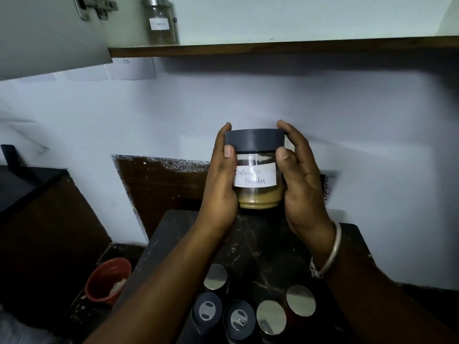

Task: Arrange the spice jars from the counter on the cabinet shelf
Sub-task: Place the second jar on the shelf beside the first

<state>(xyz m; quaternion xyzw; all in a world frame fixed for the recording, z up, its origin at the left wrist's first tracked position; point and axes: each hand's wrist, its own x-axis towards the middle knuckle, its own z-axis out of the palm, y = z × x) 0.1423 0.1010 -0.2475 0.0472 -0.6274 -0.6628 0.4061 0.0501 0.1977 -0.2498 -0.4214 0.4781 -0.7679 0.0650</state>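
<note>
A glass coriander powder jar (257,194) with a dark grey lid and a white handwritten label is held upright in the air above the dark counter (260,244). My left hand (221,184) grips its left side and my right hand (300,180) grips its right side. High up, the cabinet shelf (273,47) carries one tall steel-lidded spice jar (161,21) at its left end. Several more spice jars stand on the counter's near part, among them a steel-lidded jar (300,300) and a grey-lidded jar (238,319).
The open cabinet door (49,33) with its hinge hangs at the top left. A red bucket (106,281) sits on the floor left of the counter. A white wall fills the space between counter and shelf.
</note>
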